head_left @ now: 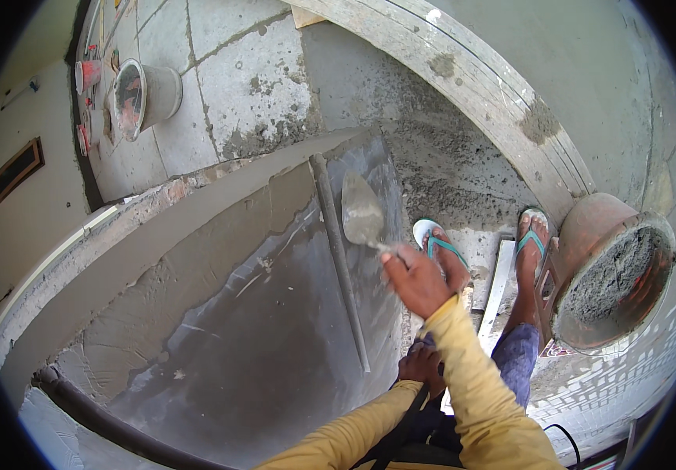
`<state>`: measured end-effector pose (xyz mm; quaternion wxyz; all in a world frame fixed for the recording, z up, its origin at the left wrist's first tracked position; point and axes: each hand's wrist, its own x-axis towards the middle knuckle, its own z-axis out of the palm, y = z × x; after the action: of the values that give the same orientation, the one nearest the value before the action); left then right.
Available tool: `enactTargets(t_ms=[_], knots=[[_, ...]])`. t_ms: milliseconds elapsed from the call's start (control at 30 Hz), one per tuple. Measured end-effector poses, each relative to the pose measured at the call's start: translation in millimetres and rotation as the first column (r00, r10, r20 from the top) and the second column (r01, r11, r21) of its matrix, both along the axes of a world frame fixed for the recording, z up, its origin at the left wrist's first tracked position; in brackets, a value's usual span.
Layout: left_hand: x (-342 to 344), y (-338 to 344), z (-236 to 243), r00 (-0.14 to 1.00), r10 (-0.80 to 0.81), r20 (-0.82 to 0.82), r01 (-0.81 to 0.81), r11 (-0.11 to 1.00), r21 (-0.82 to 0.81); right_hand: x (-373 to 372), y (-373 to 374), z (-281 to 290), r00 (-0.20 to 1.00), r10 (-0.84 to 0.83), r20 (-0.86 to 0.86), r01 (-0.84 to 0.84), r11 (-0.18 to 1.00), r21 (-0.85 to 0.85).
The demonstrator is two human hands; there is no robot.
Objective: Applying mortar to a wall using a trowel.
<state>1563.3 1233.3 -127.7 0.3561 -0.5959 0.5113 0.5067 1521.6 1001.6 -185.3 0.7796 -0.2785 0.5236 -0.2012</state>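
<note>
My right hand (418, 283) is closed round the handle of a pointed trowel (363, 210), whose metal blade is smeared with grey mortar. The blade is over the far right part of a grey wall panel (236, 368), just right of a grey pipe-like strip (339, 262) that runs across it. Wet-looking mortar (146, 313) covers a band along the panel's far left side, with a ragged edge against the darker surface. Nearer my body, my left hand (422, 366) is beside my leg, partly in shadow; its fingers are hard to make out.
A bucket of grey mortar (616, 278) stands tilted at the right, beside my sandalled foot (534, 235). Long boards (494, 86) curve across the far floor. A pale straight bar (498, 290) lies between my feet. Another bucket (146, 98) stands on the tiles at far left.
</note>
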Motion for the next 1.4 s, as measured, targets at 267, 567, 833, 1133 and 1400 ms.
enactTargets(t_ms=[267, 567, 833, 1133, 1400], knots=[[0, -14, 10, 0.995, 0.095, 0.002, -0.095, 0.995, -0.034, 15, -54, -64, 0.920, -0.091, 0.382, 0.038, 0.989, 0.145], [0, -17, 13, 0.993, 0.115, -0.035, -0.117, 0.991, -0.062, 9, -22, -81, 0.950, 0.048, 0.309, -0.098, 0.984, 0.148], [4, -13, 13, 0.992, 0.129, -0.008, -0.129, 0.990, -0.049, 23, -49, -67, 0.944, -0.096, 0.317, 0.075, 0.994, 0.079], [-18, -12, -4, 0.979, 0.132, -0.158, -0.134, 0.991, 0.000, -27, 36, -66, 0.996, 0.040, -0.079, -0.056, 0.976, -0.210], [34, 114, -94, 0.994, 0.087, -0.066, -0.092, 0.993, -0.070, -131, 72, 149, 0.979, -0.129, 0.157, 0.155, 0.974, -0.165]])
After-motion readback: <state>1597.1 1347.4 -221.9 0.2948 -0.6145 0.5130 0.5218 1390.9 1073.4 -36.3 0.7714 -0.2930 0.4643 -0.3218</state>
